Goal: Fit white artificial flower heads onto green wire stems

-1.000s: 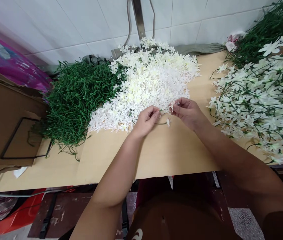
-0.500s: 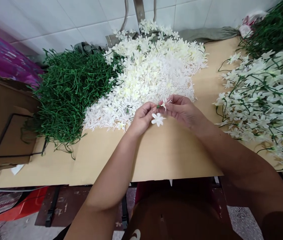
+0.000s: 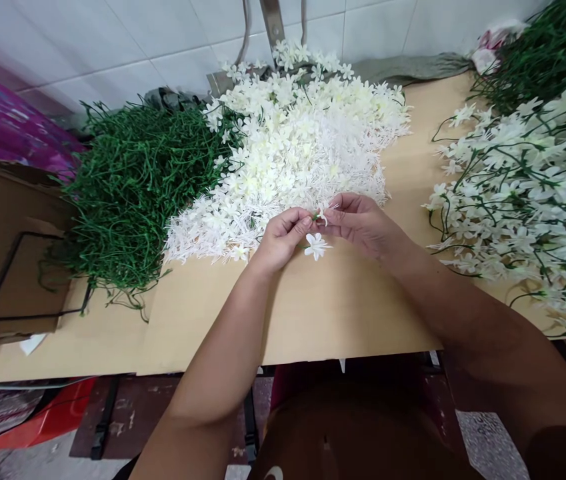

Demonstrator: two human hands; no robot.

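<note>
Over the front of the cardboard-covered table, my left hand (image 3: 285, 237) pinches a green artificial stem (image 3: 315, 217) between thumb and fingers. My right hand (image 3: 357, 223) has its fingertips closed on a small white artificial flower (image 3: 323, 212), which meets the tip of that stem. Whether the flower is fully seated on it I cannot tell. A second white flower (image 3: 317, 247) hangs just below my fingers, seemingly on the same stem. Right behind my hands lies a heap of loose white flower heads (image 3: 293, 147).
Left of the flower heads is a pile of green stems (image 3: 137, 187), beside a cardboard box (image 3: 7, 247). Flowers on stems (image 3: 527, 193) are heaped at the right, with more green stems (image 3: 557, 53) behind. A tiled wall (image 3: 383, 33) closes off the back.
My right hand's flower has come closer to the stem tip in my left hand. The hanging flower has turned slightly. The whole view has shifted a little.
</note>
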